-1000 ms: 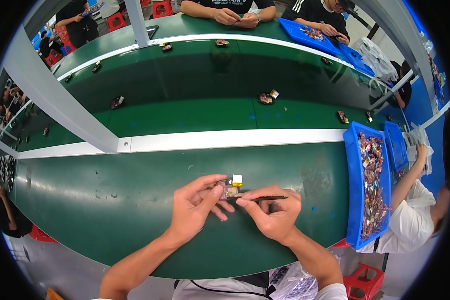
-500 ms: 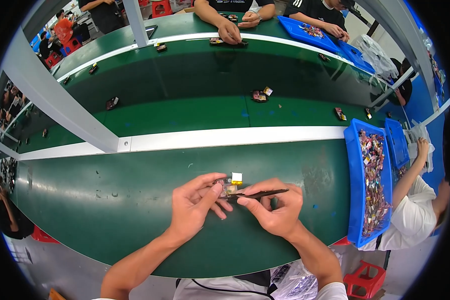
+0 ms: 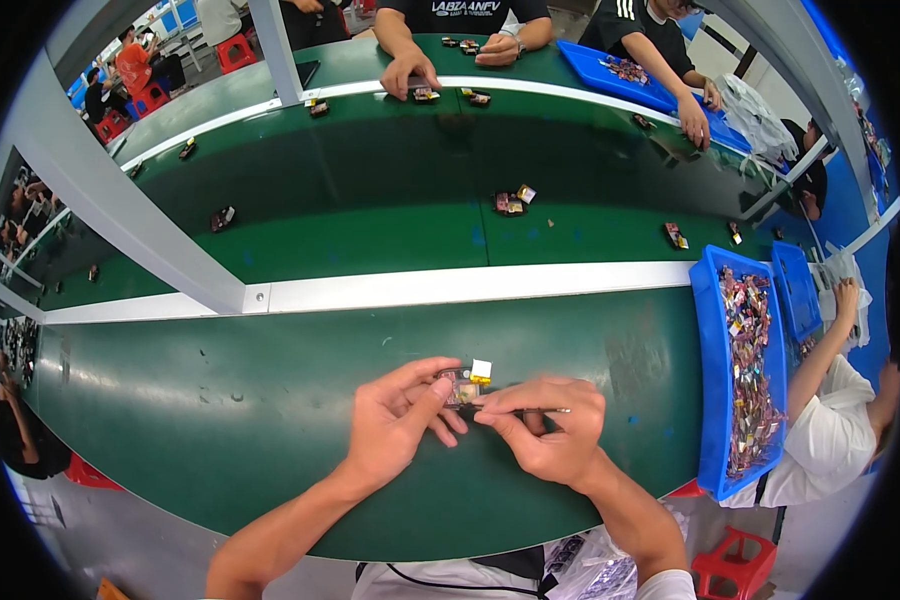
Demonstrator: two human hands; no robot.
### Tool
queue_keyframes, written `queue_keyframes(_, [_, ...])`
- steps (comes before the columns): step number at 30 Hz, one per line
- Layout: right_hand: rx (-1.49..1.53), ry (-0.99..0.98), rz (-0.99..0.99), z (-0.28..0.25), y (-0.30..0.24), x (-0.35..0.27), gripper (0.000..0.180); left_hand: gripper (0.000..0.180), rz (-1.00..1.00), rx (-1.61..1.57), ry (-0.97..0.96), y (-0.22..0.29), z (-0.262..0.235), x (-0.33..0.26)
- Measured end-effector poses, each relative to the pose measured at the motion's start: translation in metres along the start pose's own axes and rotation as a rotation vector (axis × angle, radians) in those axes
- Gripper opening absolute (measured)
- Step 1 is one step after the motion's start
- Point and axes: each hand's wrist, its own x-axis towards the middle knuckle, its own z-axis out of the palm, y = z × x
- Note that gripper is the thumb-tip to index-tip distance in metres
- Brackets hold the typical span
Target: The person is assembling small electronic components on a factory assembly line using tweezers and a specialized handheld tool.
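Observation:
My left hand (image 3: 394, 418) pinches a small dark-cased device (image 3: 462, 390) between thumb and fingers above the green table. Inside the open case shows a reddish circuit board, and a white and yellow battery-like piece (image 3: 481, 371) sticks up from its far edge. My right hand (image 3: 558, 432) grips thin dark tweezers (image 3: 545, 410) like a pen, their tip at the right side of the device. Exactly what the tip touches is too small to make out.
Right of my hands stands a blue bin (image 3: 712, 400) full of small boards. Beyond a white rail (image 3: 450, 285) runs a green conveyor belt (image 3: 370, 230) carrying several devices. A grey post (image 3: 130, 210) rises at left. Co-workers sit opposite and at right; a red stool (image 3: 735, 562) is below.
The devices on the belt have shifted slightly left. Opposite, one co-worker's hand has drawn back from a device, and another has reached toward the belt. My hands keep nearly the same pose.

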Motion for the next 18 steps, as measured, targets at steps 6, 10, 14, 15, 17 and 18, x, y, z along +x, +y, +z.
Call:
queue_keyframes(6, [-0.071, -0.013, -0.129, -0.006, -0.002, -0.001, 0.011, 0.032, 0.021, 0.045, -0.019, -0.005, 0.008, 0.0])
queue_keyframes(10, [-0.102, -0.013, -0.163, -0.007, -0.002, -0.005, 0.01, 0.028, 0.024, 0.074, 0.007, -0.003, 0.013, -0.001])
queue_keyframes(14, [-0.112, -0.04, -0.149, -0.008, -0.002, -0.009, 0.011, 0.024, 0.04, 0.093, 0.02, -0.005, 0.015, -0.002])
queue_keyframes(15, [-0.098, -0.034, -0.145, -0.008, -0.001, -0.01, 0.011, 0.024, 0.042, 0.096, 0.011, -0.005, 0.016, -0.002])
queue_keyframes(17, [-0.092, -0.025, -0.136, -0.009, 0.0, -0.011, 0.011, 0.024, 0.05, 0.104, 0.034, -0.004, 0.018, -0.001])
queue_keyframes(18, [-0.083, -0.023, -0.124, -0.008, 0.001, -0.01, 0.012, 0.024, 0.054, 0.11, 0.025, -0.002, 0.019, 0.001])
